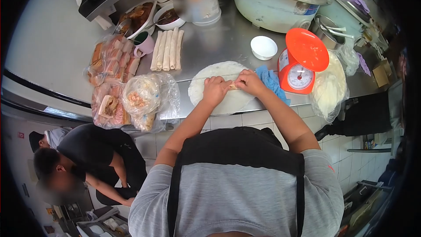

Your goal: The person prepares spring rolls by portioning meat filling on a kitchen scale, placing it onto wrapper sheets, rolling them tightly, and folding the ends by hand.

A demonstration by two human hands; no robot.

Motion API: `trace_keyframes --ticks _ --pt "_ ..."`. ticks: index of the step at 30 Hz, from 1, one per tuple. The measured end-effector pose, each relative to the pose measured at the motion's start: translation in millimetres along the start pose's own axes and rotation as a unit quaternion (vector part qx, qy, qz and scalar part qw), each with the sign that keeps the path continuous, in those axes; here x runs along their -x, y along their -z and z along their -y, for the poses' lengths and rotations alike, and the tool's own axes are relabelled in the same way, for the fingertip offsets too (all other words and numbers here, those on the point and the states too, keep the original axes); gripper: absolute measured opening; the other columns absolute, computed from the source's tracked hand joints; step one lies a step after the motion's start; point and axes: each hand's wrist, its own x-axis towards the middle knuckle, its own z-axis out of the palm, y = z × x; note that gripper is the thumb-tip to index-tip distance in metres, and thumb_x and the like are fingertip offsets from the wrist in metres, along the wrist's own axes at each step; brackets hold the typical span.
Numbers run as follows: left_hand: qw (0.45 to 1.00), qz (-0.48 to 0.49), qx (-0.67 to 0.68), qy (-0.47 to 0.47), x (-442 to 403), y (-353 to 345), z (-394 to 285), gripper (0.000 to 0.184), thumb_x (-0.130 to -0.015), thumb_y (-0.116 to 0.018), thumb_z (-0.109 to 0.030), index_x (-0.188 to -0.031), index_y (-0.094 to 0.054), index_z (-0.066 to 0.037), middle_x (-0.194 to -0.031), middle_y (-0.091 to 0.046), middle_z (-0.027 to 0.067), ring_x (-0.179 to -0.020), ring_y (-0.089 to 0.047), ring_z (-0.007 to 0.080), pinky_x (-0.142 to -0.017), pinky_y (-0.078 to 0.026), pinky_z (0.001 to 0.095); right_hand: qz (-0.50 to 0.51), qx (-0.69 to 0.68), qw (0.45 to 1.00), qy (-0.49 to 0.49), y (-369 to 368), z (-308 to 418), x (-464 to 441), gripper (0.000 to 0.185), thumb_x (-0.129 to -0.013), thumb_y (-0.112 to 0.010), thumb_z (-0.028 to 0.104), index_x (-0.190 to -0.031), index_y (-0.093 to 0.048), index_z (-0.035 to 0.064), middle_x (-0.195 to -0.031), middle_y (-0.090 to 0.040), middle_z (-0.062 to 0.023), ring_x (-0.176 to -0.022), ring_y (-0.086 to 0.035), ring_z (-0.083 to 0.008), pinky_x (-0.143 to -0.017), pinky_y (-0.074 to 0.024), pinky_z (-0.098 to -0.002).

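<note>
A round white wrapper sheet (221, 103) lies flat on the steel counter, with a small strip of light brown filling (233, 87) near its middle. My left hand (216, 89) is on the left end of the filling, fingers bent and pressed together. From the right, my right hand (249, 81) pinches the other end. Both hands rest over the sheet, a short gap apart. Several finished rolls (167, 49) lie side by side beyond the sheet to the left. A crumpled blue cloth (271, 83) touches the sheet's right side.
Right of the cloth stands a red scale (300, 78), with a white bowl (264, 48) behind it. Bags of meat (115, 61) and filling (142, 94) crowd the left. A large lidded pot (267, 6) stands behind. Other people (98, 158) are at lower left.
</note>
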Motion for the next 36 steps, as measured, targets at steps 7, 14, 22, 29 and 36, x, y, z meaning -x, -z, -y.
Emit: trace_keyframes --ticks 7,14,22,29,36 --pt "0.999 0.018 -0.01 0.036 -2 1 0 0.024 -0.071 -0.065 -0.027 -0.094 -0.068 -0.019 -0.082 -0.056 0.0005 -0.084 -0.052 0.0203 -0.08 -0.029 0.0384 0.02 0.132 0.991 -0.026 -5 31 2 0.032 -0.067 -0.07 0.032 -0.095 -0.065 0.0167 -0.102 -0.054 -0.0043 -0.1 -0.046 -0.0244 -0.086 -0.0328 -0.0384" --pt "0.998 -0.023 -0.059 0.023 -8 2 -11 0.017 -0.07 -0.066 -0.029 -0.085 -0.069 -0.021 -0.081 -0.057 -0.0004 -0.084 -0.051 0.0188 -0.079 -0.029 0.0398 -0.001 0.148 0.989 -0.023 8 26 6 0.033 -0.068 -0.069 0.034 -0.096 -0.065 0.0165 -0.099 -0.055 -0.0036 -0.099 -0.046 -0.0247 -0.085 -0.0324 -0.038" --pt "0.998 0.003 -0.061 -0.014 -9 -7 -2 0.022 -0.071 -0.065 -0.031 -0.091 -0.068 -0.022 -0.081 -0.059 -0.0003 -0.085 -0.052 0.0196 -0.077 -0.031 0.041 0.023 0.133 0.991 -0.021 8 9 7 0.034 -0.068 -0.068 0.041 -0.093 -0.065 0.018 -0.099 -0.057 -0.0037 -0.102 -0.046 -0.0251 -0.084 -0.0347 -0.0403" --pt "0.996 0.007 -0.075 -0.039 -7 -8 -6 0.031 -0.071 -0.065 -0.031 -0.1 -0.065 -0.019 -0.082 -0.058 0.0004 -0.085 -0.052 0.02 -0.076 -0.031 0.04 -0.026 0.031 0.998 -0.054 -4 1 6 0.018 -0.072 -0.066 0.035 -0.079 -0.065 0.018 -0.09 -0.058 -0.0035 -0.098 -0.049 -0.0261 -0.085 -0.0334 -0.0425" --pt "0.996 0.02 -0.075 -0.035 -10 2 -13 0.031 -0.068 -0.067 -0.03 -0.095 -0.066 -0.015 -0.084 -0.058 0.0022 -0.086 -0.052 0.0218 -0.076 -0.031 0.0402 -0.021 0.069 0.996 -0.047 1 10 8 0.024 -0.069 -0.067 0.034 -0.089 -0.065 0.0199 -0.099 -0.054 -0.0016 -0.102 -0.044 -0.0234 -0.085 -0.0316 -0.0434"
